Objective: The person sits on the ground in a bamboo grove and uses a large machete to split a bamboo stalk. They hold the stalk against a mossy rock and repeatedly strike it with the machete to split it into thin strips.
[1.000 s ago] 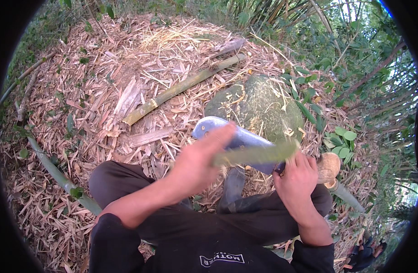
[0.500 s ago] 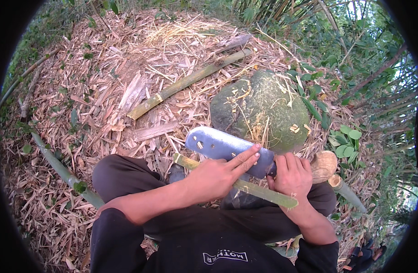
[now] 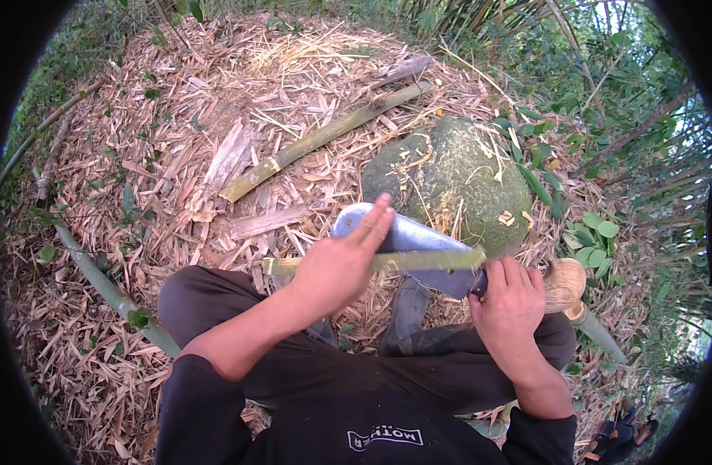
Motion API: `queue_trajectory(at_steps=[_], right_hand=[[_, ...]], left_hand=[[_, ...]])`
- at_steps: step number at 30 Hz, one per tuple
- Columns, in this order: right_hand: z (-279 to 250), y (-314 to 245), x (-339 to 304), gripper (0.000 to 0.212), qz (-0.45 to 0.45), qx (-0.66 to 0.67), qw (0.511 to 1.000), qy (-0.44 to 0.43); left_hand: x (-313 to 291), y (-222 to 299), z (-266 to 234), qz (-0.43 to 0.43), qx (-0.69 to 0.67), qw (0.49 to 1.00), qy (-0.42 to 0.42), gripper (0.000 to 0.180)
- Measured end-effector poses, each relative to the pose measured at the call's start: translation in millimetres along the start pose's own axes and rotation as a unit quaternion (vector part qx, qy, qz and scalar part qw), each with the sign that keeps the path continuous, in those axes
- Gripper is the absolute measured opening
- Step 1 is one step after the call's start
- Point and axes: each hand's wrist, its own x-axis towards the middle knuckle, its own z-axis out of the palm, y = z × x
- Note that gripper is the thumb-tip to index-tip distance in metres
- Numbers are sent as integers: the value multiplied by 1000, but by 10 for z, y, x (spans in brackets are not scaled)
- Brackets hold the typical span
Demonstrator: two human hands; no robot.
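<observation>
My left hand [image 3: 336,267] is closed around a split green bamboo strip [image 3: 425,262], its fingers stretched up against the blade. The strip lies nearly level, one end left of the hand, the other near my right hand. Behind it slants the broad, grey-blue blade of a cleaver [image 3: 446,285], partly hidden by strip and fingers. My right hand [image 3: 511,298] grips the cleaver at its dark neck, and a bulbous wooden handle [image 3: 565,285] shows just right of that hand. How firmly the strip touches the blade I cannot tell.
A mossy boulder [image 3: 480,182] with shavings on top sits just beyond the blade. A bamboo pole [image 3: 325,141] lies farther off on dry husks. Another green pole [image 3: 112,291] is at left, and a cut bamboo piece [image 3: 600,333] at right. Leafy growth borders the right.
The strip has swung from below the blade to across its front, its right end rising. The cleaver's blade has shifted slightly right and tilted more steeply. My left hand has moved up.
</observation>
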Motion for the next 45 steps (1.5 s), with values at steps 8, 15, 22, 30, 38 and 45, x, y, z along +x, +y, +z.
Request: queue_trajectory(at_steps=[8,15,22,30,38,45], right_hand=[[-38,41,11,50,18,-12,998,58],[-44,67,9,49,-6,-9,991,137],[-81,67,19,46,-12,-16,987,158],[-123,188,102,38,40,-2,989,145],[-390,885,50,30,304,244,899,199],[-507,1241,-93,24,227,419,824,306]], left_hand=[[122,-363,-140,-139,-104,961,214,48],[156,-202,-583,-227,-523,798,194,27],[113,-284,-576,-194,-507,821,177,25],[92,-359,-557,-145,-608,758,188,58],[42,-324,-296,-92,-786,612,5,58],[139,-152,-253,-176,-733,657,8,45]])
